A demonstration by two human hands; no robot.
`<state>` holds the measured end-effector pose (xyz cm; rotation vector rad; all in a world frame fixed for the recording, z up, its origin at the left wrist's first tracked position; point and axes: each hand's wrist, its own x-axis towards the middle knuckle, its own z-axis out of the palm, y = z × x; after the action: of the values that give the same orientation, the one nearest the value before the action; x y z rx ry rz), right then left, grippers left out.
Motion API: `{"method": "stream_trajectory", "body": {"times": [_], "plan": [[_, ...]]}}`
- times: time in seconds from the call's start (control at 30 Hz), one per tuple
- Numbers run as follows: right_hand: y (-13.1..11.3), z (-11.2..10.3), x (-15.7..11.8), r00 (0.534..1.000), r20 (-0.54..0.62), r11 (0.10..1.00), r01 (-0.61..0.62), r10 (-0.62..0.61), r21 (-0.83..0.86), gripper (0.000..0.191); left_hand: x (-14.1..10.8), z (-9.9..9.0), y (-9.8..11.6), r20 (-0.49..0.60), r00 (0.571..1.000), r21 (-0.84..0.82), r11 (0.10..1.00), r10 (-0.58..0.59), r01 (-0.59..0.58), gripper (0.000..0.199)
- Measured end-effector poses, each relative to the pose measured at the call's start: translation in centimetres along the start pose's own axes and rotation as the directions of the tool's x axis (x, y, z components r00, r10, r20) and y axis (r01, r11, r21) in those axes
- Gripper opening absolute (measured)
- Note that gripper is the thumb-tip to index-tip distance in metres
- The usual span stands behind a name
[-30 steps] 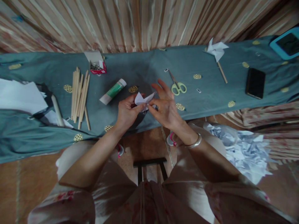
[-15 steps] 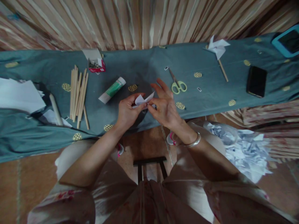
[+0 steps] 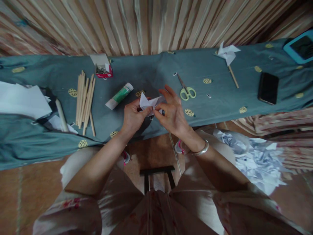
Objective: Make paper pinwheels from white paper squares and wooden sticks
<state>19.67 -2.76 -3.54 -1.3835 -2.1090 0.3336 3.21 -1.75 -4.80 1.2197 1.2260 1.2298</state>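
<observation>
Between my two hands is a small folded white paper [image 3: 146, 102] with pointed flaps standing up. My left hand [image 3: 133, 117] holds it from the left, thumb near its centre. The thumb and index finger of my right hand [image 3: 171, 112] pinch at the paper's centre, while the other fingers are spread; anything tiny in the pinch cannot be made out. A green and white tube [image 3: 119, 96] lies left of the hands. Scissors with light green handles [image 3: 187, 93] rest to the right. Farther right lies a white paper pinwheel [image 3: 228, 54] on a wooden stick [image 3: 233, 77].
On the cloth-covered table [image 3: 151, 70] are wooden sticks [image 3: 84, 101], a red box of small metal pieces [image 3: 104, 70], white paper sheets [image 3: 22, 99], a black phone [image 3: 268, 88] and a blue-framed device [image 3: 300, 47]. Paper scraps [image 3: 259, 163] fill a bag at lower right.
The paper has turned slightly between my fingers, and its left flap now stands taller and wider. Both hands keep nearly the same place; the view has shifted a little.
</observation>
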Motion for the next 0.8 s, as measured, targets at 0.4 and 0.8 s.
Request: {"method": "stream_trajectory", "body": {"times": [0.4,0.8], "plan": [[-0.3,0.4,0.2,1.0,-0.023,1.0,-0.021,0.021,-0.001,0.02,0.0,-0.1,0.1,-0.012,1.0,0.034,0.999,0.027,-0.027,0.025],[-1.6,0.2,0.5,0.997,-0.065,0.997,-0.049,0.045,-0.063,0.018,0.4,-0.2,0.1,-0.035,0.999,0.008,1.0,0.013,-0.013,0.021]]}}
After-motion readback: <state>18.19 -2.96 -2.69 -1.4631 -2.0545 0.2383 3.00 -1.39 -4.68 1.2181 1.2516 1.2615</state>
